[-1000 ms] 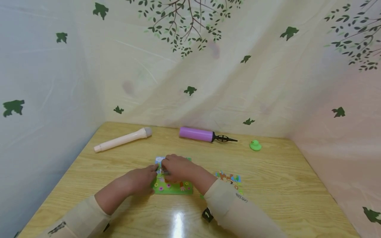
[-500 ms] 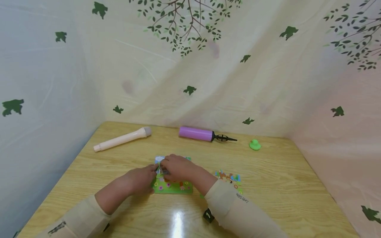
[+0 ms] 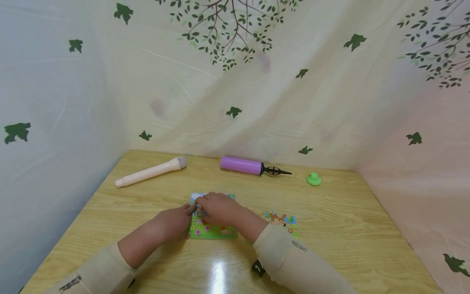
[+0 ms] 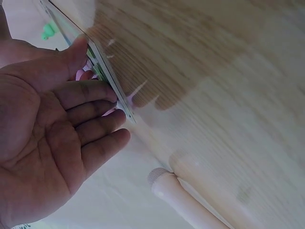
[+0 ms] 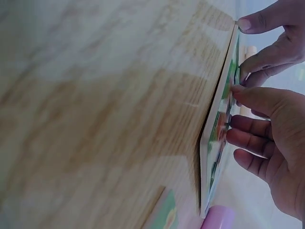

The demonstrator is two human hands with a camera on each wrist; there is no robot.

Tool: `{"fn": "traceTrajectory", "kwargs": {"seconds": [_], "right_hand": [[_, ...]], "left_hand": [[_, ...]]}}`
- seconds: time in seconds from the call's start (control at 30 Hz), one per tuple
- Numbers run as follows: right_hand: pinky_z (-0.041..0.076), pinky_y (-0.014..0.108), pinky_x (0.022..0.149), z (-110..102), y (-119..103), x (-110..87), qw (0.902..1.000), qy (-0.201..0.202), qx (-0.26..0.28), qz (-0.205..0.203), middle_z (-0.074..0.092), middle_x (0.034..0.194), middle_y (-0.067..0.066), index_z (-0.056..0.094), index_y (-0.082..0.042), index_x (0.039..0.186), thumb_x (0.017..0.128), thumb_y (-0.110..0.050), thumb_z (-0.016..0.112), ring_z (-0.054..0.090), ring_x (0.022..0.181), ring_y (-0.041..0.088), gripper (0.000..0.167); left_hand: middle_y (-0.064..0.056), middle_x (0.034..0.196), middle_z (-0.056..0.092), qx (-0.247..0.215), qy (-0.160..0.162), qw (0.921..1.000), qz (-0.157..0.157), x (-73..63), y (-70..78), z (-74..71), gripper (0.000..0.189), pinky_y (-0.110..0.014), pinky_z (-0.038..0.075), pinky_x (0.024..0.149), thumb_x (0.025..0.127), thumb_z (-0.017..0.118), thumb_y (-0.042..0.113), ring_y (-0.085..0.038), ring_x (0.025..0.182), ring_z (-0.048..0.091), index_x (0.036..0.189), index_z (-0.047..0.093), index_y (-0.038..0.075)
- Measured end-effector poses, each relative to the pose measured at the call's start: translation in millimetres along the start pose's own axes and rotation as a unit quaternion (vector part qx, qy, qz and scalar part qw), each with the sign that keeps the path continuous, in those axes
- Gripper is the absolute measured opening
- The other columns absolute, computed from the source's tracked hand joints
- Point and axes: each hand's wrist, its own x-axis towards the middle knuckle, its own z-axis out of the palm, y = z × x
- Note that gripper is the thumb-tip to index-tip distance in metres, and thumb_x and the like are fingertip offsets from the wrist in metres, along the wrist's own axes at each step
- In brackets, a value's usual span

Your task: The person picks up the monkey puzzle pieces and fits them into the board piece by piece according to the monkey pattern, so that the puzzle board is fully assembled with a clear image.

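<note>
A picture puzzle board (image 3: pixel 213 234) with a green meadow, flowers and a strip of blue sky lies flat mid-table. My left hand (image 3: pixel 172 223) is at its left side; in the left wrist view the thumb and fingertips (image 4: pixel 119 117) touch the board's edge, palm turned to the camera. My right hand (image 3: pixel 221 209) reaches over the board and covers its upper middle. Seen from the right wrist, its thumb and bent fingertips (image 5: pixel 237 138) rest on the picture surface, spread apart. Whether a piece lies under those fingertips is hidden.
Right of the board lie puzzle pieces (image 3: pixel 282 220) with a brown animal, partly behind my right sleeve. A pale microphone (image 3: pixel 150 172), a purple hand pump (image 3: pixel 241 165) and a green toy duck (image 3: pixel 313 179) line the back. A black object (image 3: pixel 258 268) sits near my right forearm.
My right hand has shifted slightly on the board and its fingers look a little flatter. The left hand stays at the board's left edge. The other things have not moved.
</note>
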Motion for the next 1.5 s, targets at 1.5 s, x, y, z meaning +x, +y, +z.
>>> {"fn": "traceTrajectory", "kwargs": {"seconds": [1.5], "right_hand": [[0.050, 0.021, 0.082, 1.3, 3.2, -8.1, 0.9995, 0.024, -0.019, -0.004, 0.057, 0.102, -0.007, 0.067, -0.019, 0.103, 0.092, -0.043, 0.066, 0.053, 0.098, 0.011, 0.025]], "left_hand": [[-0.025, 0.133, 0.057, -0.068, 0.027, 0.9964, 0.041, -1.1, -5.9, 3.1, 0.049, -0.048, 0.054, 0.091, 0.079, 0.081, 0.017, -0.036, 0.113, 0.062, 0.117, 0.053, 0.002]]}}
